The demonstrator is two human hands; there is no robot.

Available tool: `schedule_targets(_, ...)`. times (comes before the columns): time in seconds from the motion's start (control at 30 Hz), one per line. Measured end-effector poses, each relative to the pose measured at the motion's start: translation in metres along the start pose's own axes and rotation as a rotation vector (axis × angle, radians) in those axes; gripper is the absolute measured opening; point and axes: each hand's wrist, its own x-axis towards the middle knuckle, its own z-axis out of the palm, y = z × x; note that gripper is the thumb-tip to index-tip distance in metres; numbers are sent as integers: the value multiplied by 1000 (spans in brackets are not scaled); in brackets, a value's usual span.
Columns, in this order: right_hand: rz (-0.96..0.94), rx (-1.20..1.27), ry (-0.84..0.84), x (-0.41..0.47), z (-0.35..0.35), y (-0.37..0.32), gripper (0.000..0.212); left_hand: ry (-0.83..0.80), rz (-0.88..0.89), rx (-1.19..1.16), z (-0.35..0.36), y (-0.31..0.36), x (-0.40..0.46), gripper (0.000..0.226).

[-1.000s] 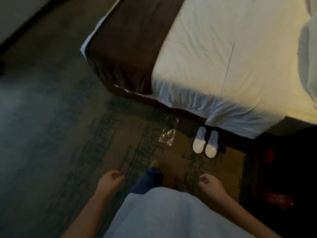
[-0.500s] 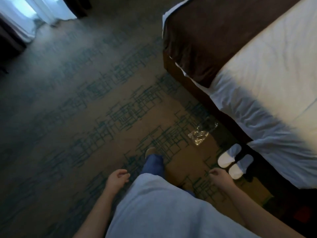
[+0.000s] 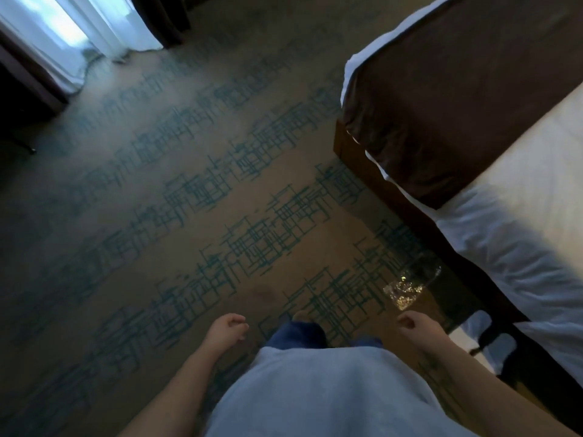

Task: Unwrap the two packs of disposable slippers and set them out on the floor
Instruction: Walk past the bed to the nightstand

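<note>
A pair of white slippers (image 3: 482, 334) stands on the carpet by the bed's side, at the lower right, partly hidden behind my right arm. An empty clear plastic wrapper (image 3: 410, 287) lies on the carpet just beyond them. My left hand (image 3: 225, 331) hangs at my side with its fingers loosely curled and nothing in it. My right hand (image 3: 416, 326) is also loosely curled and holds nothing, a little left of the slippers. No second pair of slippers shows.
The bed (image 3: 492, 171) with white sheets and a brown runner fills the right side. Patterned carpet (image 3: 189, 216) stretches ahead and left. White curtains (image 3: 82, 29) hang at the top left beside dark furniture (image 3: 22, 99). My leg and foot (image 3: 299, 329) show below.
The view has swung left, away from the bed. The slippers and wrapper have slid to the lower right of the view. Both hands stay curled at my sides.
</note>
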Motion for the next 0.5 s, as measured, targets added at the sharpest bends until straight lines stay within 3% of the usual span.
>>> schedule_targets(0.13, 26, 82, 19, 17, -8, -47, 17, 49, 62, -42, -49, 52, 41, 29)
schedule_targets(0.27, 38, 126, -9, 40, -14, -82, 22, 84, 88, -147, -70, 98, 72, 23)
schedule_targets(0.5, 76, 142, -127, 135, -72, -160, 17, 43, -31, -217, -78, 159, 131, 24)
